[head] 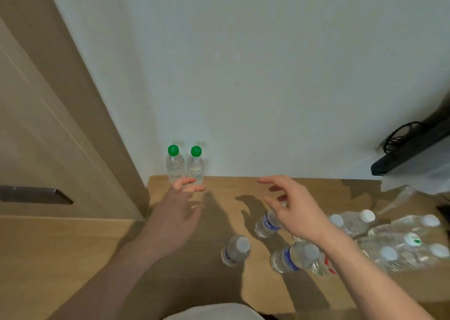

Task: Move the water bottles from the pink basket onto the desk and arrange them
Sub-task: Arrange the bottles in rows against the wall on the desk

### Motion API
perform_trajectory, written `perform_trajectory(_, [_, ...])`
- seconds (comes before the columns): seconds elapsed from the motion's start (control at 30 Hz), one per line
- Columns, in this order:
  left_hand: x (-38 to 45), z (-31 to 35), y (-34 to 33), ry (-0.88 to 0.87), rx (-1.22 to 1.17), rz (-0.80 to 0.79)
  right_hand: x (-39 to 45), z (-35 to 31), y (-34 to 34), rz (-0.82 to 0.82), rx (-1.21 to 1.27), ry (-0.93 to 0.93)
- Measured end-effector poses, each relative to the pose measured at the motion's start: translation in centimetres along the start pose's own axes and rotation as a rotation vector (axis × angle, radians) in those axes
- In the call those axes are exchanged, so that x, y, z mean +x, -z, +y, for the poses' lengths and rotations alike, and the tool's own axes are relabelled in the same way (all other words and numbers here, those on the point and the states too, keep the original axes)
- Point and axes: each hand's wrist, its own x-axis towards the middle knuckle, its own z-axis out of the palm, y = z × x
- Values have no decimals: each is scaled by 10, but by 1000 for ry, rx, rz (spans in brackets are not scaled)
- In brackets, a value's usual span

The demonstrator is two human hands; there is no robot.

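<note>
Closest to the camera, both forearms reach out over the wooden desk (304,295), and there's a wide bare strip of desk between them. The left hand (177,212) is open with fingers loosely spread, holding nothing, just short of the two green-capped bottles (196,165). The right hand (295,210) is open too, fingers curled a bit, empty, hovering above three upright blue-label bottles (266,223) standing apart from each other mid-desk. Off to the right there's a messy heap of white-capped bottles (401,241), lying down I think, hard to count with the blur. The green-capped pair stands upright side by side at the desk's back left corner, right against the white wall (243,76), near the desk's left edge by the door (48,124).
</note>
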Motion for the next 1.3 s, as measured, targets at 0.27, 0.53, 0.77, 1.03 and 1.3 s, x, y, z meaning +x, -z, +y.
perform_trajectory(0.27, [-25, 37, -46, -20, 13, -214, -81, 65, 30, 51, 9, -149])
perform_trajectory(0.53, [-27, 71, -90, 48, 161, -261, -105, 112, 33, -125, 14, -148])
perform_trajectory(0.77, [-40, 79, -120, 259, 201, -162, -99, 139, 50, -285, -40, -26])
perform_trajectory(1.03, [-55, 89, -141, 334, 237, -7, -82, 145, 45, -353, -16, 68])
perform_trajectory(1.3, [-41, 87, -140, 262, 324, 22, -20, 119, 17, -290, -134, 87])
